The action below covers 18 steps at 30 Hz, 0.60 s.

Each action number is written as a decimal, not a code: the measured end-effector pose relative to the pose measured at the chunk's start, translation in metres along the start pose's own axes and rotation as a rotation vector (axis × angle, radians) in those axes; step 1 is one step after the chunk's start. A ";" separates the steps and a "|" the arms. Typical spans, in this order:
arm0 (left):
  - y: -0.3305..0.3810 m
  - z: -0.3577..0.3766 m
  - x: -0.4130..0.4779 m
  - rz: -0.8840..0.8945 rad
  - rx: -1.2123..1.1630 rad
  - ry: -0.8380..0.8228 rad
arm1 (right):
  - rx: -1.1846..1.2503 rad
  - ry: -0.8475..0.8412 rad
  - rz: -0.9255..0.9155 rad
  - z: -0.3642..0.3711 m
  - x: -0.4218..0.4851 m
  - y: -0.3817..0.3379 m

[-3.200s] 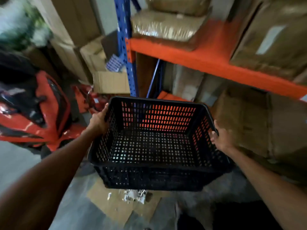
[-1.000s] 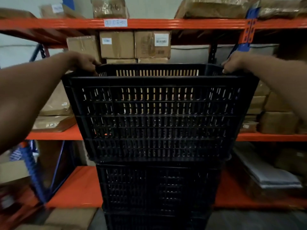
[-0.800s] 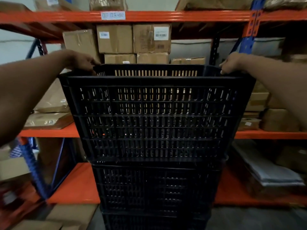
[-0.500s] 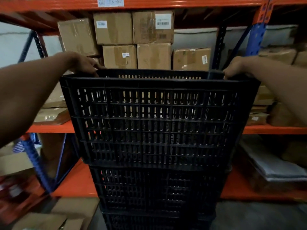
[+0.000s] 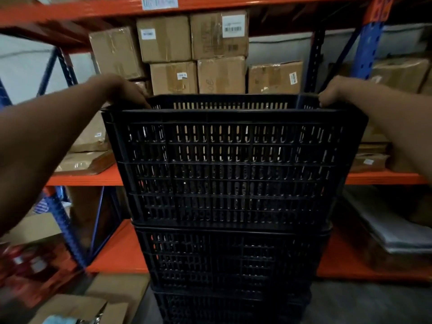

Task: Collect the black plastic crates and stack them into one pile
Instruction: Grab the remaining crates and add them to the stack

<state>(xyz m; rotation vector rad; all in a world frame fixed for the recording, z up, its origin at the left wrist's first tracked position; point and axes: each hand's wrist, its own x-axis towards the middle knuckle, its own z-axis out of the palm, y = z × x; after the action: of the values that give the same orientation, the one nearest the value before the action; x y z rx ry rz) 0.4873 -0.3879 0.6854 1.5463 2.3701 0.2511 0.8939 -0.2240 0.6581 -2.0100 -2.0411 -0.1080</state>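
A black slotted plastic crate [image 5: 233, 169] sits upright on top of a pile of black crates [image 5: 231, 263] that stands on the floor right in front of me. My left hand [image 5: 126, 91] grips the top crate's left rim, fingers curled over the edge. Across from it, my right hand [image 5: 334, 93] grips the right rim the same way. The pile's bottom crates run out of view at the lower edge.
Orange and blue warehouse racking [image 5: 98, 177] stands just behind the pile, its shelves loaded with cardboard boxes [image 5: 194, 36]. Flattened cardboard [image 5: 109, 298] lies on the floor at lower left, beside red items [image 5: 30, 267]. Grey wrapped sheets [image 5: 385, 228] fill the lower right shelf.
The crate I carried in both hands is now on top of the pile. Over the last second it dropped slightly in view and both hands stayed on its rim.
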 end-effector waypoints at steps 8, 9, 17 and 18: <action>0.005 0.017 -0.004 0.034 0.111 0.182 | 0.087 0.008 -0.025 0.003 -0.002 0.002; 0.002 0.017 0.000 0.030 0.111 0.194 | 0.090 -0.012 -0.032 0.004 0.000 0.001; -0.002 0.017 0.019 0.096 0.193 0.248 | 0.081 -0.046 -0.129 0.008 0.002 0.001; -0.002 0.017 0.020 0.105 0.207 0.276 | 0.083 -0.056 -0.172 0.009 0.003 0.001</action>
<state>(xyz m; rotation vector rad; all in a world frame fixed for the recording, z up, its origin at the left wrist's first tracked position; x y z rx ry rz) 0.4844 -0.3709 0.6656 1.8397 2.5965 0.2639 0.8935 -0.2188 0.6499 -1.8057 -2.2126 -0.0012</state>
